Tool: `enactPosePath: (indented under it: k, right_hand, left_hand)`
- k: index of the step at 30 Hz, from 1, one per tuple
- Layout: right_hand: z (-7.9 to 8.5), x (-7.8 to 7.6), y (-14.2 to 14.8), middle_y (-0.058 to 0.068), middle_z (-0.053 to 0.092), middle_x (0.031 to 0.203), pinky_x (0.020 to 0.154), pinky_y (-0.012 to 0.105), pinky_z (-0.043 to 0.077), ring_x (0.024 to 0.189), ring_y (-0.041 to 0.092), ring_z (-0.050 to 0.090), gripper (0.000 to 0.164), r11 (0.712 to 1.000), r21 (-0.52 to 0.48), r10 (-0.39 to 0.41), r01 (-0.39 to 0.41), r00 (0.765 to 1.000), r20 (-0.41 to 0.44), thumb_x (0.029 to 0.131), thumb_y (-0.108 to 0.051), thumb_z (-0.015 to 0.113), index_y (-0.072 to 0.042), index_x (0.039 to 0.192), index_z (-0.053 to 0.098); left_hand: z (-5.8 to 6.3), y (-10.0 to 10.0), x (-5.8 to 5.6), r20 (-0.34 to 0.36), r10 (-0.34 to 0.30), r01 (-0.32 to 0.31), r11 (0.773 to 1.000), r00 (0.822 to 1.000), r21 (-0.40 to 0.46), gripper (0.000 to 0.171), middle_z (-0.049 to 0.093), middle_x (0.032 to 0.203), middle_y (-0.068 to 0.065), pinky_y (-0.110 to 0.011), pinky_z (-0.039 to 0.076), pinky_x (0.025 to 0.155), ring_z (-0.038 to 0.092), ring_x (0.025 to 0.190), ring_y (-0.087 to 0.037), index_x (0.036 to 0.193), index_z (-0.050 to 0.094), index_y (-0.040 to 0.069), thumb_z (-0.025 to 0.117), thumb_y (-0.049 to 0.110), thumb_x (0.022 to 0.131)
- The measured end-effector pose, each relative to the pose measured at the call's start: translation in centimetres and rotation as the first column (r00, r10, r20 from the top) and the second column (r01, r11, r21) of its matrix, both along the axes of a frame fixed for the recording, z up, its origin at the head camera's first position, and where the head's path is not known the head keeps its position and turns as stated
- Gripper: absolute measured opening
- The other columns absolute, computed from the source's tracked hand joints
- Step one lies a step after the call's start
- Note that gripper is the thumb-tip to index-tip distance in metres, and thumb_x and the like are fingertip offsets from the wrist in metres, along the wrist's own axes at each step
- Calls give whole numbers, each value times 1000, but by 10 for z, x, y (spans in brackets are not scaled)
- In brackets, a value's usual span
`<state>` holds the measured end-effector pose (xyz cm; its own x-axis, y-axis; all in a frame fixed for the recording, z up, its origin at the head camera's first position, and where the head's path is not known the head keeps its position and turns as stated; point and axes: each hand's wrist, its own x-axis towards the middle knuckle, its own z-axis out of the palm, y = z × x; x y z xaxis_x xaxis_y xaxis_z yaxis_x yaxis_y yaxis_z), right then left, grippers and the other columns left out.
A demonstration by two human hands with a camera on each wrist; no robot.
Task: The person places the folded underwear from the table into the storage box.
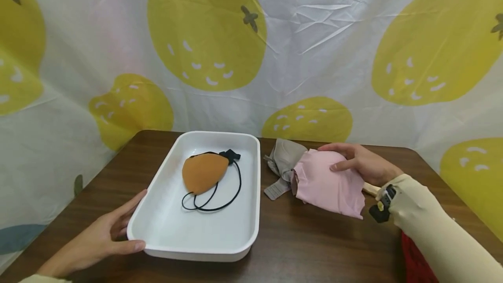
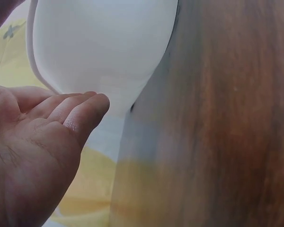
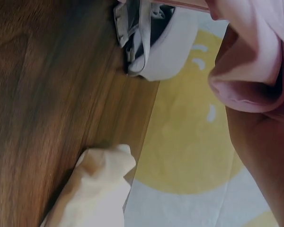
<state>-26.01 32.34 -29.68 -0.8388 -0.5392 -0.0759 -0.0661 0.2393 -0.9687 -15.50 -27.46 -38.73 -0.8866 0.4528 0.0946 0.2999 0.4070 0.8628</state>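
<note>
My left hand holds the near left corner of a white tray, thumb at the front and fingers along the outer side; the left wrist view shows these fingers against its wall. Inside lies an orange piece of cloth with thin black cords. My right hand grips a pink garment, thumb on the near side and fingers behind, above the table. The pink cloth droops, and its lower part hangs loose. Beside it lies a grey bra, partly covered by the pink cloth in the head view.
A cream cloth lies on the dark wooden table, mostly hidden by the right wrist in the head view. Red fabric shows under the right forearm. Behind the table hangs a white curtain with yellow fruit prints.
</note>
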Motion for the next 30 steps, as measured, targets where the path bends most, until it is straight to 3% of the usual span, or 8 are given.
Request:
enactPosePath:
  k: [6, 14, 24, 30]
  right_hand:
    - [-5, -1, -6, -2, 69, 117, 76, 28, 61, 93, 11, 71, 50, 998, -65, 25, -24, 999, 20, 95, 3, 59, -9, 143, 50]
    - [-1, 0, -17, -2, 67, 119, 78, 28, 60, 94, 13, 70, 53, 995, -80, -48, 52, 998, 51, 95, 0, 61, -9, 145, 46]
    - [4, 4, -44, -4, 67, 111, 76, 27, 59, 88, 10, 69, 47, 978, -75, -188, 195, 978, 89, 96, -8, 64, -13, 140, 49]
    - [8, 5, -62, -4, 67, 107, 74, 27, 59, 86, 9, 69, 50, 976, -75, -194, 202, 976, 102, 96, -9, 63, -12, 143, 45]
  left_hand:
    - [2, 1, 1, 45, -10, 10, 1000, 999, 12, 103, 23, 157, -40, -20, 57, 83, 58, 111, 9, 163, 4, 12, 75, 7, 88]
    - [3, 2, 1, -9, -25, 25, 999, 1000, 21, 103, 28, 154, -41, -19, 57, 83, 58, 112, 8, 162, 6, 9, 76, 4, 86]
    - [5, 1, 3, -8, -18, 18, 1000, 1000, -25, 102, 38, 148, -42, -19, 57, 81, 60, 108, 6, 162, 4, 8, 75, 7, 88]
    - [6, 2, 4, -47, -14, 12, 999, 999, -52, 102, 44, 144, -41, -18, 57, 81, 60, 108, 7, 162, 6, 9, 75, 7, 88]
